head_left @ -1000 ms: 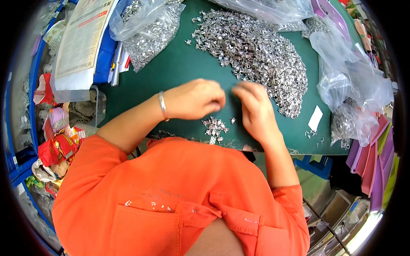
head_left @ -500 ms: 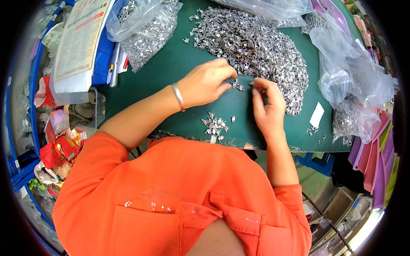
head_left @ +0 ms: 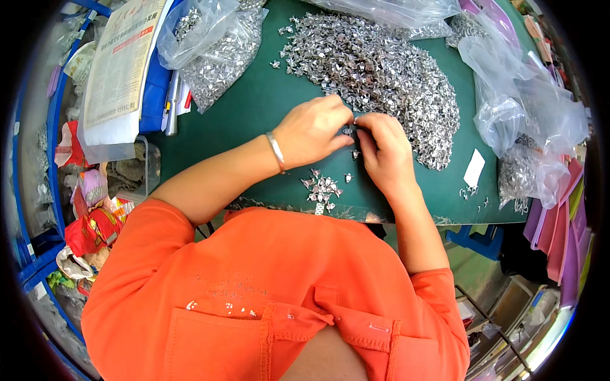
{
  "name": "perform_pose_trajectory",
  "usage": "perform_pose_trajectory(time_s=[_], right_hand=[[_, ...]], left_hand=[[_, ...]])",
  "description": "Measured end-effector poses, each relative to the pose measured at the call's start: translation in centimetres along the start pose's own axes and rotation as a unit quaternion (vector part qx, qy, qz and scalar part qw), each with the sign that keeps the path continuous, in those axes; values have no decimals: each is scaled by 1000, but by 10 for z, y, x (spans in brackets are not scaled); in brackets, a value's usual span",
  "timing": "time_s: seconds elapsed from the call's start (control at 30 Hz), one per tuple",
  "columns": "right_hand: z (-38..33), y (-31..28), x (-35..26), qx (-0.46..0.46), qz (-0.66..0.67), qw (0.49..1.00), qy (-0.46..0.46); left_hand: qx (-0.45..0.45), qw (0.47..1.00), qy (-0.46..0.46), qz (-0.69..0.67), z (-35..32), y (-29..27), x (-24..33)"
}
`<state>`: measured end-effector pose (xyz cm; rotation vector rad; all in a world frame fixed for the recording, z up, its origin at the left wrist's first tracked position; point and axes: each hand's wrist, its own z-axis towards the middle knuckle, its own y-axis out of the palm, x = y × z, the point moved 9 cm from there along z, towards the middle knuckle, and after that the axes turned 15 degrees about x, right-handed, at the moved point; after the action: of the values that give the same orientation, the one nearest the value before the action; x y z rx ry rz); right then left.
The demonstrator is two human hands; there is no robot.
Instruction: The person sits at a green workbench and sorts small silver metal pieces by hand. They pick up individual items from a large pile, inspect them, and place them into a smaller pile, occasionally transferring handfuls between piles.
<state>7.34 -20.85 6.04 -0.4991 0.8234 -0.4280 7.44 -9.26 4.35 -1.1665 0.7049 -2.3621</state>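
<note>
On the green tabletop, my left hand point(head_left: 316, 129) and my right hand point(head_left: 386, 151) meet at the near edge of a big heap of small silver metal pieces point(head_left: 381, 66). The left fingers are curled, with a tiny silver piece point(head_left: 347, 131) showing between thumb and fingertips. My right thumb and forefinger bend inward, the forefinger tip at a small bright piece beside the left fingertips. Another loose piece point(head_left: 355, 154) lies just below the right thumb. Closer to me is a small cluster of similar pieces point(head_left: 322, 188), with a single one point(head_left: 348, 178) beside it.
Clear plastic bags of metal pieces lie at the back left point(head_left: 222, 66) and right point(head_left: 518, 171). A white card point(head_left: 474, 168) sits near small hooks point(head_left: 469, 191). At left are a printed sheet point(head_left: 121, 63) over a blue bin, and a clear tub point(head_left: 151, 168) with grey cloth.
My right hand has moved left and slightly up, bringing its fingertips against the left ones. The left hand has shifted slightly down and stays over the loose pieces.
</note>
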Motion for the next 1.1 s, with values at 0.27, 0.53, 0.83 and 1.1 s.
perform_pose_trajectory(time_s=[0.27,0.53,0.83,1.1], right_hand=[[-6,-5,3,-23,16,999,46],[-6,-38,24,47,-8,992,119],[-6,-8,-18,39,-51,996,-65],[-28,-22,5,15,3,998,55]], left_hand=[[-34,993,-86,-70,-10,-8,-11],[-16,994,-86,-63,-9,-29,-7],[-49,996,-48,-58,-10,-8,5],[-43,990,-119,-62,-18,-17,-19]])
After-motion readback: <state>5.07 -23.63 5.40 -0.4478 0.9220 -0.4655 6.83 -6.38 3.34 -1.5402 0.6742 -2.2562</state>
